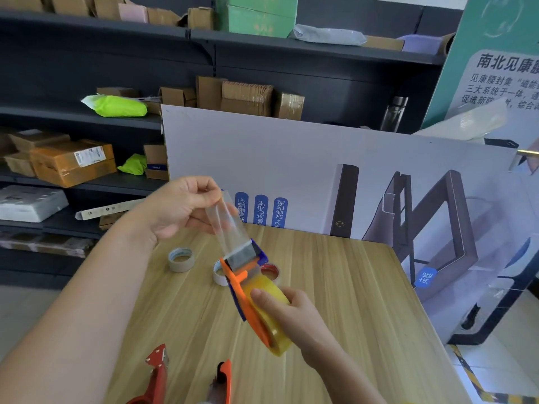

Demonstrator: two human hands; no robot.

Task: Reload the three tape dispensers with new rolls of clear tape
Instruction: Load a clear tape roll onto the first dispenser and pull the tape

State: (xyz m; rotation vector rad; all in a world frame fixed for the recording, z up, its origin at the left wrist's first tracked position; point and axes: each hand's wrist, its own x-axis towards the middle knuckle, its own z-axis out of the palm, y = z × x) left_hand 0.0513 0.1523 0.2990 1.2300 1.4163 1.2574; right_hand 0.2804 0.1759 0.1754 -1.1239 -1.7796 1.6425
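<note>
My right hand [287,312] grips an orange and blue tape dispenser [243,287] with a yellowish clear tape roll [272,316] mounted in it, held tilted above the wooden table [350,301]. My left hand [178,208] pinches the free end of the clear tape strip [227,221], which runs up out of the dispenser's mouth. Two more dispensers lie at the near edge, a red one [156,371] and an orange one [224,377]. On the table behind stand a beige tape core [180,259], a white core [218,272] and a red one [271,271], the last two partly hidden by the dispenser.
A printed white board [291,158] stands upright along the table's far edge. Dark shelving [87,118] with cardboard boxes and green bags fills the left and back. A tall green poster [495,68] leans at the right.
</note>
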